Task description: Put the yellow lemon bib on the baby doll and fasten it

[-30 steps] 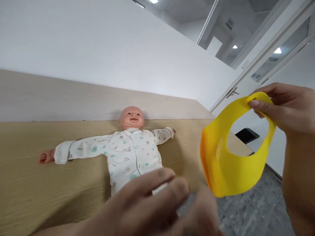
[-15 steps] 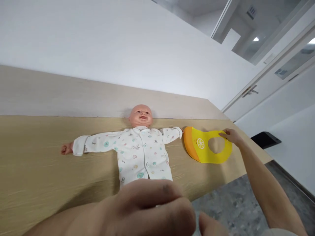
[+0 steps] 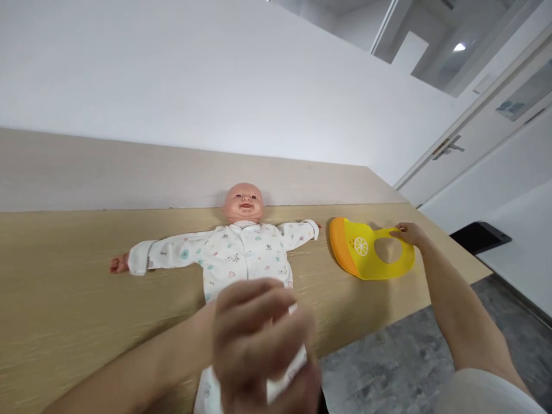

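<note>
My right hand [image 3: 407, 233] pinches the upper edge of a yellow silicone bib [image 3: 375, 270] with an orange pocket and a white citrus print. The bib lies at the table's right side, near the doll's outstretched arm but apart from it. A baby doll [image 3: 245, 253] in a white patterned outfit lies on its back, arms spread wide. In front of its lower body, close to the camera, is my left hand [image 3: 259, 339], its fingers curled and blurred by motion. It hides part of the doll's belly and legs. I cannot make out anything held in it.
The wooden table [image 3: 64, 305] ends in a slanting front edge at the right, above a grey floor [image 3: 379, 362]. A pale wall [image 3: 172, 80] rises behind it. Beyond the right end are a black flat object [image 3: 478, 237] and a door handle [image 3: 448, 148].
My left hand has risen and turned upward in front of the doll. The bib now sits slightly farther right, away from the doll's hand, still in my right hand. The view has shifted slightly.
</note>
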A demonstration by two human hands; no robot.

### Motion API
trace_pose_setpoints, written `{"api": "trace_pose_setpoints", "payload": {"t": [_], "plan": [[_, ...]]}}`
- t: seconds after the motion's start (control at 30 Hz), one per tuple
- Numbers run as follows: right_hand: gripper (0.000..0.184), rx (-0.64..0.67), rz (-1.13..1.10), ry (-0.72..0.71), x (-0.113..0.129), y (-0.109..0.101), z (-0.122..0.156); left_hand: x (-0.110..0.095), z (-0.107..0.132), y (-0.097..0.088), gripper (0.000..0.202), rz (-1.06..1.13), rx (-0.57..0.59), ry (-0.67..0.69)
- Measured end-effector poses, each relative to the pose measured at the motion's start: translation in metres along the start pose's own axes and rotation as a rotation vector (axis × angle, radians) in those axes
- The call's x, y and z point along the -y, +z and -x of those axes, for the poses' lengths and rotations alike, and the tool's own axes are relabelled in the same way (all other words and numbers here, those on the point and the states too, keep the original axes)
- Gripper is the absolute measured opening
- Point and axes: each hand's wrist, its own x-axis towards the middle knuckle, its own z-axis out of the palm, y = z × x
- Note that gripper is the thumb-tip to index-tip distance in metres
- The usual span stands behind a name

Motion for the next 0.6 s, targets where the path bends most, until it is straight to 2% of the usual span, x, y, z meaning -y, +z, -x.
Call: {"api": "trace_pose_setpoints", "payload": {"t": [0.03, 0.07, 0.1, 0.17, 0.23, 0.27, 0.33, 0.4, 0.47, 0.53, 0.6], "plan": [[0.030, 0.008, 0.011, 0.014, -0.002, 0.000, -0.003, 0.012, -0.004, 0.010, 0.017, 0.000, -0.047, 0.056], [0.028, 0.015, 0.023, 0.028, -0.002, 0.000, -0.005, 0.025, -0.005, 0.018, 0.021, -0.014, -0.041, 0.082], [0.024, 0.017, 0.036, 0.043, -0.002, 0.000, -0.008, 0.038, -0.004, 0.024, 0.022, -0.061, 0.013, 0.087], [0.021, -0.002, 0.054, 0.068, 0.006, 0.000, -0.011, 0.063, 0.010, 0.026, 0.026, -0.171, 0.087, 0.047], [0.025, -0.060, 0.048, 0.067, 0.025, 0.002, -0.010, 0.082, 0.031, 0.020, 0.028, -0.243, 0.130, -0.029], [0.030, -0.099, 0.032, 0.047, 0.039, 0.004, -0.007, 0.090, 0.043, 0.015, 0.027, -0.249, 0.165, -0.077], [0.038, -0.178, -0.025, -0.050, 0.078, 0.014, 0.004, 0.102, 0.065, 0.005, 0.024, -0.240, 0.201, -0.265], [0.037, -0.229, -0.101, -0.221, 0.125, 0.029, 0.023, 0.110, 0.083, -0.003, 0.022, -0.219, 0.180, -0.503], [0.033, -0.206, -0.180, -0.418, 0.175, 0.046, 0.049, 0.116, 0.097, -0.007, 0.021, -0.225, 0.169, -0.658], [0.028, -0.150, -0.238, -0.593, 0.221, 0.063, 0.077, 0.122, 0.108, -0.009, 0.019, -0.263, 0.183, -0.719], [0.025, -0.103, -0.275, -0.738, 0.256, 0.076, 0.103, 0.128, 0.117, -0.011, 0.020, -0.323, 0.201, -0.714]]}}
